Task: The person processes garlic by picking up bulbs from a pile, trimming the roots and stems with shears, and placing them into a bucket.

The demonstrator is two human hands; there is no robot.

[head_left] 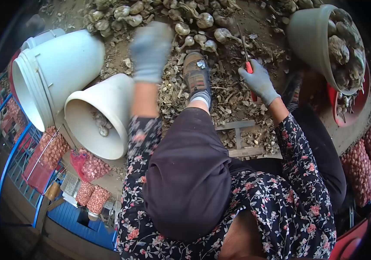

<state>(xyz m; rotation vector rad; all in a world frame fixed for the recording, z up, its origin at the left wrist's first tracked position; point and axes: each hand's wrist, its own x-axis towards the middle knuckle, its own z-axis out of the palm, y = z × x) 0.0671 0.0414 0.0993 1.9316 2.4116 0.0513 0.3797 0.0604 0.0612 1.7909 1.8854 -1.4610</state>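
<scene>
My right hand (pixel 260 82), in a grey glove, is closed round the red handle of a narrow-bladed tool (pixel 248 67), its blade pointing up toward the garlic. My left hand (pixel 151 52), also gloved, is smeared by motion above the dirt, just left of my shoe; its fingers and anything in them cannot be made out. Garlic bulbs (pixel 182 29) with stalks lie along the top of the view, ahead of both hands. Left of my left arm, a white bucket (pixel 118 93) lies tilted with a few bulbs (pixel 103 130) inside.
More white buckets (pixel 70 58) lie at the left. At the right a bucket (pixel 309 41) full of dirty bulbs leans over a red one (pixel 361 106). My shoe (pixel 196 71) stands amid husks. Filled net bags (pixel 358 173) sit at right and lower left (pixel 98 199).
</scene>
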